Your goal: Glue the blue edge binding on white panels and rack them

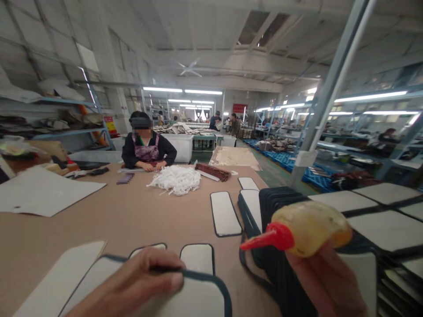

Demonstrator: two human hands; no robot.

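My left hand [145, 277] pinches the top edge of a white panel with dark edging [201, 295], thumb on the near face. In my right hand [327, 277], raised at the right, is a yellowish squeeze glue bottle [310, 224] with a red nozzle pointing left. Just behind the held panel lie small white dark-edged panels, one of them [197, 257] close to its top edge. Another rounded panel [226, 213] rests farther back on the table. Beside the bottle stands a stack of dark-edged pieces [277, 198], partly hidden by it.
Across the brown table [158, 215] sits a co-worker [148, 145] with both hands on the tabletop. A heap of white strips [176, 179] and a brown bundle [213, 171] lie nearby. A large white sheet [46, 189] covers the left side. A metal post [327, 97] rises at right.
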